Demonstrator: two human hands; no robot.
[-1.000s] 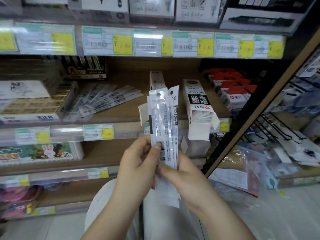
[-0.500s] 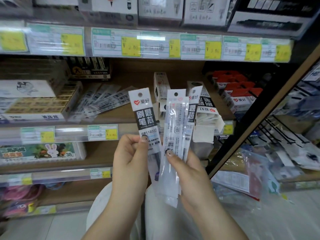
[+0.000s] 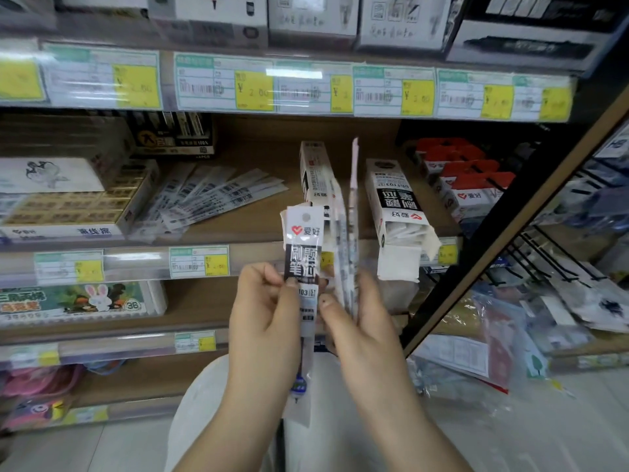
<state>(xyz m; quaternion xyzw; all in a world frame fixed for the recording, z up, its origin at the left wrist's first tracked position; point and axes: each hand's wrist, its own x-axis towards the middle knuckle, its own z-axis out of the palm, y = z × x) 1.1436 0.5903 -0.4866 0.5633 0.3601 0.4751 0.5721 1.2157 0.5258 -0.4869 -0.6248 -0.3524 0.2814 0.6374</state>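
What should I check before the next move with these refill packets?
1. Left hand pinches the single packet firmly, thumb on its front: ok.
2. Single packet's label faces the camera and is readable: ok.
3. Right hand holds the other packets: ok; they stand edge-on, so their number: cannot tell.
4. Single packet's black label matches the print on the open box: ok.
5. Open box's front flap hangs down, white contents showing at its mouth: ok.
6. A free hand for the shelf: not ok, both are occupied.
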